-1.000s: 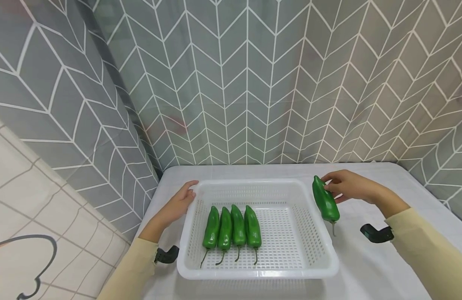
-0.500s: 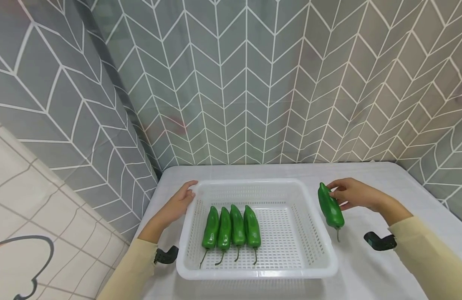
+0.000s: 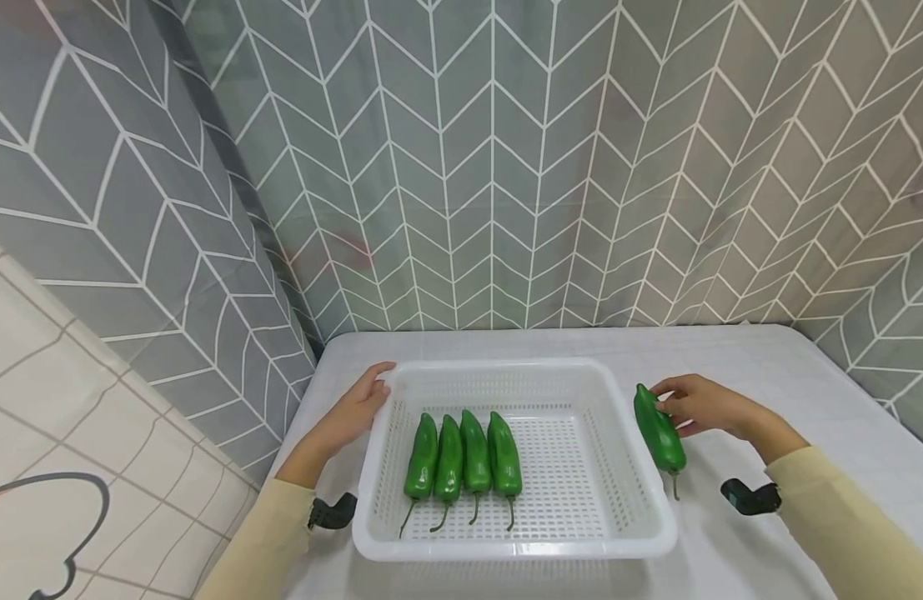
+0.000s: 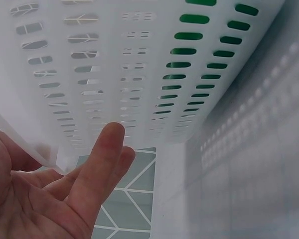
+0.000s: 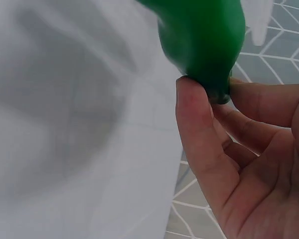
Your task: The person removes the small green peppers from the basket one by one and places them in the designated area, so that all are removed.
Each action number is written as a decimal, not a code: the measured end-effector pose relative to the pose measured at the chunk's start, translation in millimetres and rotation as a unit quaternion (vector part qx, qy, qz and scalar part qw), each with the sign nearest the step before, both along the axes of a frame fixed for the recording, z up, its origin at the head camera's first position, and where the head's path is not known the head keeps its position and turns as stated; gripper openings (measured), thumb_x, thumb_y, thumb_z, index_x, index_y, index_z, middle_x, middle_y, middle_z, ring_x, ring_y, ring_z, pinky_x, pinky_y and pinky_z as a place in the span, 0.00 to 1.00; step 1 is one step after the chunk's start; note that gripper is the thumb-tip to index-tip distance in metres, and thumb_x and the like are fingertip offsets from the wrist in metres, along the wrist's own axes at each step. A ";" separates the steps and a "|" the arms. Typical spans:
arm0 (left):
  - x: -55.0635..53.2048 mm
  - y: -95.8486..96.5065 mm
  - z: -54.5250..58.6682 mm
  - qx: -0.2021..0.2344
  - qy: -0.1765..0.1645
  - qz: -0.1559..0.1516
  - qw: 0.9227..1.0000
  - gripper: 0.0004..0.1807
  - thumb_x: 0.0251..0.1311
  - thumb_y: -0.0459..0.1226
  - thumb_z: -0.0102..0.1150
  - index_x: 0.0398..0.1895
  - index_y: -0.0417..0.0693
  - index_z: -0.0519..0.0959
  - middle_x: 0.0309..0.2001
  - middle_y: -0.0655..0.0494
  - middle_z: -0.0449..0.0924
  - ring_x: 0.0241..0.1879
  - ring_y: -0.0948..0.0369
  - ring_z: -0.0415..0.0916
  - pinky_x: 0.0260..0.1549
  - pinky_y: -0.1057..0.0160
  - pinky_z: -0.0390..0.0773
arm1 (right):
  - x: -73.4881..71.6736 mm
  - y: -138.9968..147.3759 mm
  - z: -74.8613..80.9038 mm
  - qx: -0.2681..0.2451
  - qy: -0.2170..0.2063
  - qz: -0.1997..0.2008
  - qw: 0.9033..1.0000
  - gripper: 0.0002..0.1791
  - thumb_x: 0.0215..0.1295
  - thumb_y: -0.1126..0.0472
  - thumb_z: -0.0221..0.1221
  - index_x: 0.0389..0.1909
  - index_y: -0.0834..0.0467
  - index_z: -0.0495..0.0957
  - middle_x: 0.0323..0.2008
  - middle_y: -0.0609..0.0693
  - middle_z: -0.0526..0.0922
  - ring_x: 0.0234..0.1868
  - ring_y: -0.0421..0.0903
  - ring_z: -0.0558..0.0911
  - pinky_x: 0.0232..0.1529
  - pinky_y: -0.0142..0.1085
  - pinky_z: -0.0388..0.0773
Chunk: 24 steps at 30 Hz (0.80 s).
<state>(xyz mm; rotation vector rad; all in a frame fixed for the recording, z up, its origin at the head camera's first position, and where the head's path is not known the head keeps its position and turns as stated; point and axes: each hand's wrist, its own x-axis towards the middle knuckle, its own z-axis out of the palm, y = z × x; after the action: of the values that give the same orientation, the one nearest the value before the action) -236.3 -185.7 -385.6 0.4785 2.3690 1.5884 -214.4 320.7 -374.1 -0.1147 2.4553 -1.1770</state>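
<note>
A white perforated plastic basket (image 3: pixel 581 546) stands on the table, with several green chili peppers (image 3: pixel 504 454) lying side by side in its left half, stems toward the front. My left hand (image 3: pixel 356 408) holds the basket's left rim near the far corner; in the left wrist view my left hand (image 4: pixel 65 194) has one straight digit against the outer wall. Just right of the basket, my right hand (image 3: pixel 704 404) pinches another green chili pepper (image 3: pixel 659 433) near its tip, stem pointing frontward. The right wrist view shows this pepper (image 5: pixel 204 40) between thumb and fingers.
A white cloth covers the table (image 3: pixel 746 358). Behind it hangs a grey curtain (image 3: pixel 491 208) with a white chevron pattern, continuing along both sides. Black wrist cameras (image 3: pixel 749 497) sit on both forearms.
My right hand has moved frontward and slightly right with the pepper, lowering it beside the basket. The left hand, basket and other peppers keep their places.
</note>
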 end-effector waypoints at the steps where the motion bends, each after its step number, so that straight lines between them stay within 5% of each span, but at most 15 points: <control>1: -1.1 -0.6 -1.6 0.002 0.000 0.000 1.000 0.25 0.69 0.37 0.34 0.66 0.50 0.46 0.54 0.40 0.65 0.43 0.50 0.74 0.35 0.55 0.76 | -0.1 -0.1 -1.9 0.001 -0.002 0.000 1.000 0.23 0.63 0.62 0.51 0.55 0.71 0.62 0.38 0.58 0.75 0.36 0.50 0.77 0.35 0.44 0.77; 10: -13.2 -6.7 -22.6 -0.003 0.011 0.012 1.000 0.24 0.68 0.42 0.35 0.66 0.56 0.48 0.54 0.46 0.66 0.42 0.54 0.75 0.35 0.56 0.76 | -2.0 -0.7 -19.6 0.026 -0.006 -0.012 1.000 0.21 0.61 0.63 0.52 0.53 0.71 0.65 0.36 0.57 0.75 0.32 0.48 0.77 0.32 0.43 0.77; 24: -12.0 -6.1 -20.9 -0.003 0.022 0.004 1.000 0.24 0.69 0.41 0.34 0.67 0.54 0.47 0.53 0.44 0.66 0.41 0.54 0.75 0.33 0.57 0.76 | -1.2 -2.0 -24.8 0.030 -0.017 -0.009 0.999 0.21 0.61 0.64 0.51 0.53 0.70 0.65 0.36 0.57 0.75 0.33 0.49 0.77 0.33 0.43 0.77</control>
<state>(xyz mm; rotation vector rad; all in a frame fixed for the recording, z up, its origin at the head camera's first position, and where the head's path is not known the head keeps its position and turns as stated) -248.3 -191.9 -406.6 0.5096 2.4099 1.5903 -215.6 318.7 -398.9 -0.0552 2.4634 -1.1011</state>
